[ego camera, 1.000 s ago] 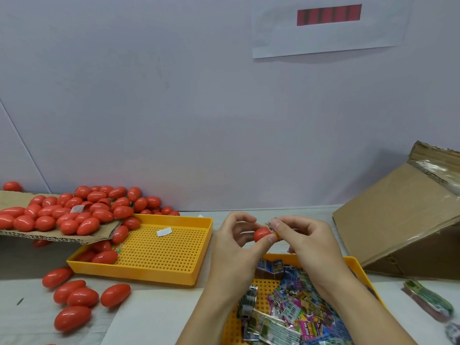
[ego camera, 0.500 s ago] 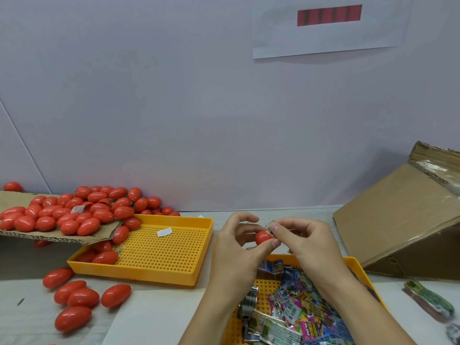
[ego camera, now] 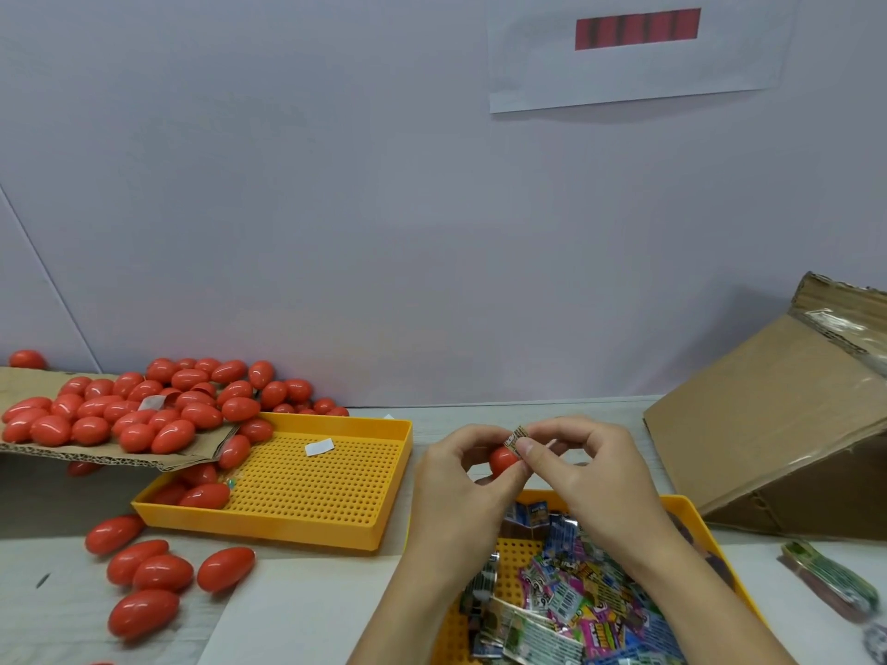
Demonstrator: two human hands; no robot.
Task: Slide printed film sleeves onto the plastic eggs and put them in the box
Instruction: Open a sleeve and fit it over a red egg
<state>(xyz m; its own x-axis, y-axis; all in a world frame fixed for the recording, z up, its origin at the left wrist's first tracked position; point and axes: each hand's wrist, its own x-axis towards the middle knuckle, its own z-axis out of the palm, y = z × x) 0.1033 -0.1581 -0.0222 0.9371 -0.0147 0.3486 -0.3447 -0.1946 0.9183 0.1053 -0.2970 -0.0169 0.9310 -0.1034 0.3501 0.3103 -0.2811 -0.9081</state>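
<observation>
**Sleeve meets egg above the film tray**

Worktop (ego camera: 297, 611) carries everything, pale and wide. At its right edge a cardboard box (ego camera: 777, 424) lies tipped on its side, the one box in view and, by my reading, where finished eggs go. Two yellow perforated trays follow: the left tray (ego camera: 317, 482) with a few red eggs at its near-left corner, and the near tray (ego camera: 691, 515) heaped with printed film sleeves (ego camera: 576, 602), too many and too tangled to count. A cardboard flap (ego camera: 120, 455) at the left bears a pile of bare red eggs (ego camera: 144, 405), several dozen, too overlapped for a true count; five more lie loose on the worktop in front.

The left hand (ego camera: 456, 477) holds one red egg (ego camera: 501, 460) between thumb and curled fingers, above the near tray. The right hand (ego camera: 590, 467) pinches a small sleeve (ego camera: 517, 436) at the egg's upper end, touching it.

To do this well, I judge the sleeve's mouth should be opened round before pushing, the egg's narrow end led in first, and the left grip kept low so fingers do not block the film's travel.
</observation>
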